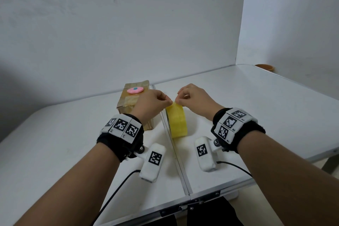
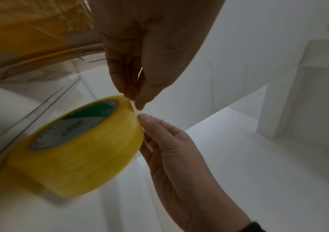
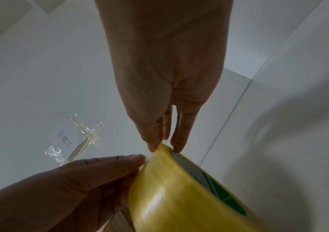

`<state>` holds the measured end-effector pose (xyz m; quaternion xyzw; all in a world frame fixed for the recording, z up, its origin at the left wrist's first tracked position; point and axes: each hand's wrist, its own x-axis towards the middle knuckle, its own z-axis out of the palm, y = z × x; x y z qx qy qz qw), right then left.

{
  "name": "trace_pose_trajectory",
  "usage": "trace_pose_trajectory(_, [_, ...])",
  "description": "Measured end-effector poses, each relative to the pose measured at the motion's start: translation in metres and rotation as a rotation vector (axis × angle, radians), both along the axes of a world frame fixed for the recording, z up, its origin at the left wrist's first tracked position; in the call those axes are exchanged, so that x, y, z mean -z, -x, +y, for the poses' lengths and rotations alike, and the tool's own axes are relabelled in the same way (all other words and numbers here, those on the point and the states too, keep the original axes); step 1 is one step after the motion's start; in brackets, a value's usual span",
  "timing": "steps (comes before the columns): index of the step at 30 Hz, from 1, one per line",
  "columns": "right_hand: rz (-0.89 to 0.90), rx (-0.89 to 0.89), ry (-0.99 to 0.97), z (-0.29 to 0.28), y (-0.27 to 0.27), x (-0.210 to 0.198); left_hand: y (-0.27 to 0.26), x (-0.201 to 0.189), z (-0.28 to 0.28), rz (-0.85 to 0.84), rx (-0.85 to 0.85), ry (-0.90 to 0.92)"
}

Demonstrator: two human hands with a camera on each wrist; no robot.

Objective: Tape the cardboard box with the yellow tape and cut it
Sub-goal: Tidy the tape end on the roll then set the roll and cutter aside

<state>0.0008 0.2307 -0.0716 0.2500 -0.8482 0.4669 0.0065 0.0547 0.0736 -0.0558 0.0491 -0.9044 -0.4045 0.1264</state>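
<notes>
Atop the roll [image 1: 177, 119], your left hand [image 1: 153, 104] and right hand [image 1: 194, 99] pinch its end; yank unevenly and it may split

Tape roll [image 2: 76, 150]: yellow, on its edge on the tabletop [image 2: 239, 157], lower left.
Left hand [image 2: 139, 66]: fingertips pinch its top edge.
Right hand [image 2: 175, 157]: fingertips touch the roll.
Cardboard box [image 2: 30, 44]: upper left.

One tape roll [image 1: 177, 121], one cardboard box [image 1: 130, 104], one pink cutter [image 1: 135, 90], two hands.
</notes>
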Motion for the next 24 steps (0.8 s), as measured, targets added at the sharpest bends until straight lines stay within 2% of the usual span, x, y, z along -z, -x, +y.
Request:
trace_pose_trajectory(4, [-0.075, 0.035, 0.027, 0.0, -0.003, 0.002, -0.003, -0.001, -0.002, -0.026, 0.018, -0.082])
trace_pose_trajectory(10, [-0.472, 0.004, 0.246, -0.001, -0.006, 0.007, -0.004, 0.001, 0.005, -0.011, -0.028, -0.096])
trace_pose_trajectory(12, [-0.551, -0.028, 0.284, 0.0, -0.01, 0.006, -0.003, 0.001, 0.007, -0.013, -0.048, -0.074])
trace_pose_trajectory(17, [-0.559, -0.035, 0.277, 0.002, -0.014, 0.002, -0.002, 0.006, 0.008, -0.058, -0.053, -0.095])
trace_pose_trajectory(22, [-0.601, -0.075, 0.233, 0.001, -0.02, 0.0, -0.008, 0.01, 0.009, -0.126, -0.049, -0.303])
trace_pose_trajectory(24, [-0.615, -0.04, 0.206, 0.0, -0.019, 0.0, -0.011, 0.011, 0.008, -0.149, -0.032, -0.362])
